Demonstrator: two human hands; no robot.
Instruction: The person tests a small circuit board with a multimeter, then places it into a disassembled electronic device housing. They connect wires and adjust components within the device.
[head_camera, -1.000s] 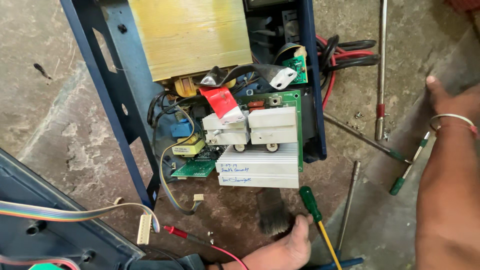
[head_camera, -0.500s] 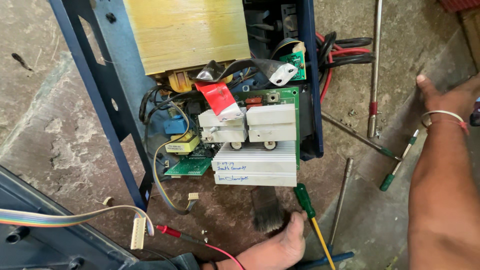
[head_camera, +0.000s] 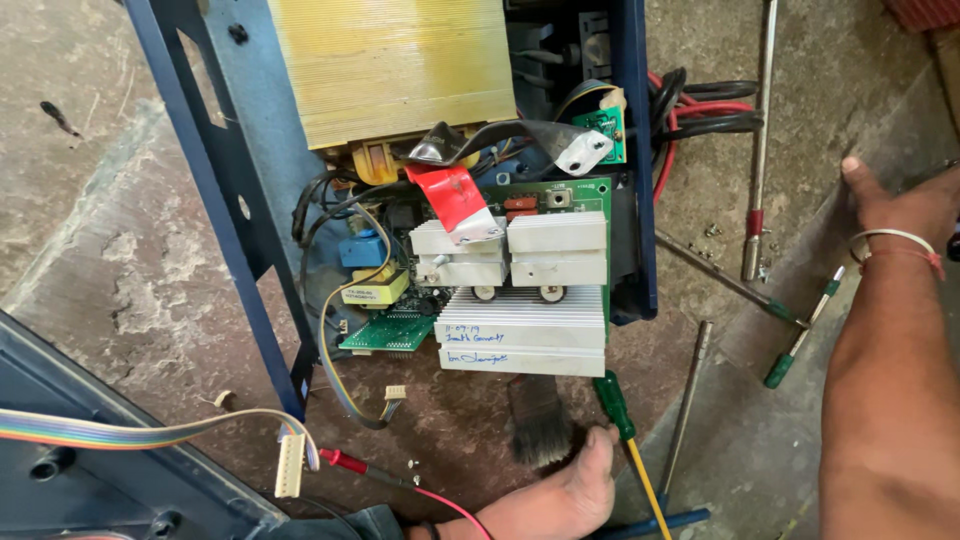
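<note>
**Opened power unit on the floor, hands resting at either side**

Head view: an opened blue metal chassis (head_camera: 215, 190) lies on the rough concrete floor (head_camera: 120, 260). Inside it, a yellow-wrapped transformer (head_camera: 390, 65) sits at the far end, and a green circuit board (head_camera: 560, 200) with finned aluminium heat sinks (head_camera: 522, 335) lies nearer.

The left hand (head_camera: 560, 495) lies at the near edge, its fingers out of sight, so their grip cannot be told. It is just beside a small paintbrush (head_camera: 538, 420) and touching or nearly touching a green-handled screwdriver (head_camera: 622, 425). A red probe lead (head_camera: 400, 482) runs past it on the left.

The right hand (head_camera: 900, 210) rests flat on the floor at the far right, open and holding nothing, with a bangle on the wrist. A green-tipped tool (head_camera: 800, 335) lies near it, and a long metal rod (head_camera: 760, 140) lies farther left.

A ribbon cable (head_camera: 150, 432) crosses the near left.
</note>
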